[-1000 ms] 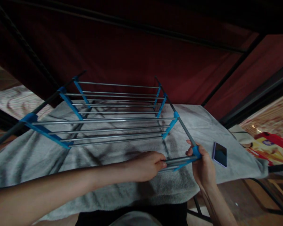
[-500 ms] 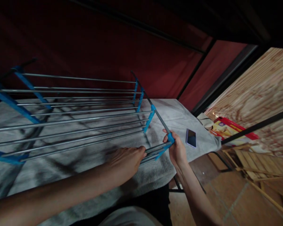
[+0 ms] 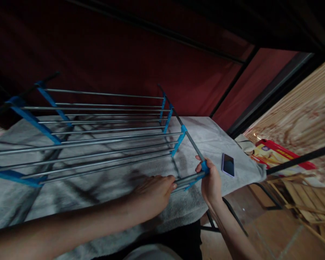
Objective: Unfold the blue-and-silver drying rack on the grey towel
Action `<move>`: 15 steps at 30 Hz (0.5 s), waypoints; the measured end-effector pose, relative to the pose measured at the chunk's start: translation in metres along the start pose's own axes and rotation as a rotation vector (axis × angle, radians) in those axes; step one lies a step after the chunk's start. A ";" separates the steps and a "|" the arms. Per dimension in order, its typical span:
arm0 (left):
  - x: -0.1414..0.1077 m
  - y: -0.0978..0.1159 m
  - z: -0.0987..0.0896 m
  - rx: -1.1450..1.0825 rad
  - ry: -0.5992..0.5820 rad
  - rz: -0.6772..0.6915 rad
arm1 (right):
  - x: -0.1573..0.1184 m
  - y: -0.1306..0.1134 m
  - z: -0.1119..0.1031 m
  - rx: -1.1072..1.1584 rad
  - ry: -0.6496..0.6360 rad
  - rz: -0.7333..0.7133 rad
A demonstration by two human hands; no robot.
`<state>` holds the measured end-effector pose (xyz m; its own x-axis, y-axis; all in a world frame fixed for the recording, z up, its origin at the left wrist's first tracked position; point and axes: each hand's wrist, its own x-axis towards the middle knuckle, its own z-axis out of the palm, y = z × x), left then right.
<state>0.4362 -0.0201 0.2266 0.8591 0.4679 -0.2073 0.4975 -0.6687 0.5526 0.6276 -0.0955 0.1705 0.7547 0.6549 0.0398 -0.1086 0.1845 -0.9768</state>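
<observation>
A shoe rack of grey metal tubes (image 3: 116, 138) and blue plastic brackets (image 3: 180, 142) lies on its side across a table covered with a grey cloth. My left hand (image 3: 158, 191) is closed over the tubes of the nearest tier, a little way in from their right end. At that end, my right hand (image 3: 211, 180) wraps round a blue connector (image 3: 205, 167) on the dark side pole (image 3: 194, 145), thumb and fingers on either side of it. The tube ends under my left palm are hidden.
A phone (image 3: 228, 165) rests on the grey cloth (image 3: 200, 130) right of my right hand. Beyond the table's right edge are a red and yellow box (image 3: 281, 154) and a folded wooden piece (image 3: 303, 195). A dark red panel (image 3: 141, 68) stands behind the rack.
The whole scene has shifted rightward and slightly down in the view. Both hands keep their hold on the rack, with little visible movement against it.
</observation>
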 end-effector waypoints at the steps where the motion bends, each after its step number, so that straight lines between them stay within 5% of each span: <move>1: 0.000 -0.001 0.000 -0.014 0.001 0.006 | -0.001 -0.001 0.000 -0.004 -0.007 0.012; 11: -0.009 -0.002 -0.026 -0.160 -0.093 0.071 | 0.005 -0.004 -0.005 0.004 0.036 0.160; 15: -0.038 -0.029 -0.063 -0.084 0.079 0.086 | 0.009 -0.004 -0.010 0.010 0.094 0.204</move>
<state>0.3818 0.0178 0.2698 0.8843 0.4574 -0.0936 0.4078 -0.6591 0.6319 0.6413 -0.0980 0.1723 0.7734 0.6082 -0.1786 -0.2714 0.0632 -0.9604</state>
